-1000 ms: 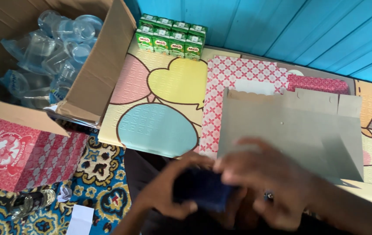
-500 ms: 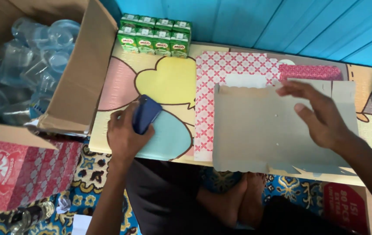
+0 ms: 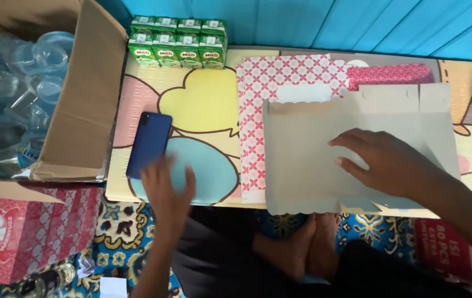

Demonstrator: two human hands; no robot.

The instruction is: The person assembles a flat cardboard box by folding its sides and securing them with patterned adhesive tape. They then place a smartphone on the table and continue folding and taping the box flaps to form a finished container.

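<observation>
Your left hand point(image 3: 165, 187) has let go of the blue phone point(image 3: 149, 144). A second ago both hands held it low in front of you; half a second ago the left hand was laying it down. It now lies flat near the table's point(image 3: 136, 99) left edge, your fingers just beside it. Your right hand point(image 3: 382, 163) has moved onto the grey cardboard sheet point(image 3: 302, 160), lying flat there.

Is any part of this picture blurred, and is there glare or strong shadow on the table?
Head view: the left hand is a little smeared by motion; the right hand, flat on the grey cardboard sheet, and the blue phone look sharp. The light is soft and even, with no hard shadows; only the clear plastic cups in the box show small glints.
</observation>
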